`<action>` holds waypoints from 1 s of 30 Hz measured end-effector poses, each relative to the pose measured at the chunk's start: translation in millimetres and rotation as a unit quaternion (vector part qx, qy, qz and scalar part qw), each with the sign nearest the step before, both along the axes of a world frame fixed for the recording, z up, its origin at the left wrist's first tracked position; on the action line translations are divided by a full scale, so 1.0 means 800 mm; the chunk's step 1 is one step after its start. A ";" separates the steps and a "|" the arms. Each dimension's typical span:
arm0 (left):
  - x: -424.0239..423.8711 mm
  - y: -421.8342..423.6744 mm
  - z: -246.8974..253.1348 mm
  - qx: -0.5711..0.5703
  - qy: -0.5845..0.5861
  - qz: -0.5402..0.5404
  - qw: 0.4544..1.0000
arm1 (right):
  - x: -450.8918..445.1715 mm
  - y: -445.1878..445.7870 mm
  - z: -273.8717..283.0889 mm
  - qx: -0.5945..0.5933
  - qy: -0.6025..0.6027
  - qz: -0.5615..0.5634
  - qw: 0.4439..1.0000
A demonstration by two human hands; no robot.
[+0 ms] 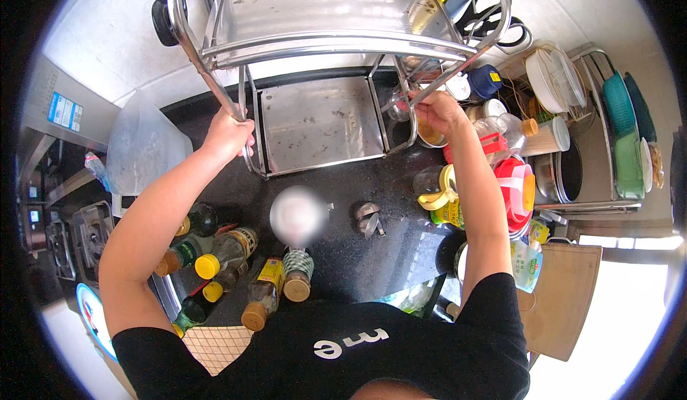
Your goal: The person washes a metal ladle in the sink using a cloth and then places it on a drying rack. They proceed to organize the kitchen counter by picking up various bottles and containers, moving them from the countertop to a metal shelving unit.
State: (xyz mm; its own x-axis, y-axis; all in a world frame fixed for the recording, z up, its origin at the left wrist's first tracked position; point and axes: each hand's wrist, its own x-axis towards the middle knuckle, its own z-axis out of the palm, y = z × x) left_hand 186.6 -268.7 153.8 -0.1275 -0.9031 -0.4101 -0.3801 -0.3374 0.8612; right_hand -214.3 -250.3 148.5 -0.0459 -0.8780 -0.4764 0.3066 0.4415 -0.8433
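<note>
A two-tier stainless steel rack (322, 123) stands on the black countertop (333, 185) against the back wall. Around the tube frame on its left side my left hand (229, 134) is closed. My right hand (433, 111) grips the tube on the right side, its fingertips partly hidden behind the metal. Both shelves show dark stains; the upper shelf (327, 11) carries nothing that I can see. Knives and scissors (491, 21) hang in a holder at the rack's upper right. Small metal measuring spoons (368, 219) lie on the counter in front.
Several sauce bottles (225, 252) crowd the near left counter, behind a translucent plastic bin (142, 148). Jars, a yellow-handled jug (443, 185) and red containers (512, 190) crowd the right. A dish rack (601, 207) and a wooden cutting board (561, 298) stand farther right.
</note>
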 end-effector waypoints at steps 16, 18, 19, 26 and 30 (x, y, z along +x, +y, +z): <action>0.001 0.001 0.000 -0.018 -0.028 -0.001 0.999 | 0.012 0.016 0.004 0.051 -0.031 -0.042 0.997; 0.000 0.001 0.000 -0.021 -0.031 0.002 0.999 | 0.013 0.017 0.006 0.048 -0.030 -0.044 0.997; -0.003 0.002 0.002 -0.023 -0.027 0.006 0.999 | 0.011 0.017 0.004 0.046 -0.026 -0.043 0.998; -0.001 0.001 0.002 -0.036 -0.034 -0.009 0.999 | 0.024 0.022 0.016 0.038 -0.018 -0.055 0.998; -0.003 0.000 0.006 -0.003 -0.026 -0.009 1.000 | 0.025 0.024 0.018 0.022 -0.003 -0.059 0.998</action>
State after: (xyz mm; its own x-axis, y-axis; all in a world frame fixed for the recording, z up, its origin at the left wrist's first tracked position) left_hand 184.4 -268.7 158.3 -0.1219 -0.9034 -0.4112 -0.4302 -0.3252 0.8421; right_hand -194.1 -231.4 162.8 -0.1453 -0.8448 -0.5151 0.3637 0.4385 -0.8218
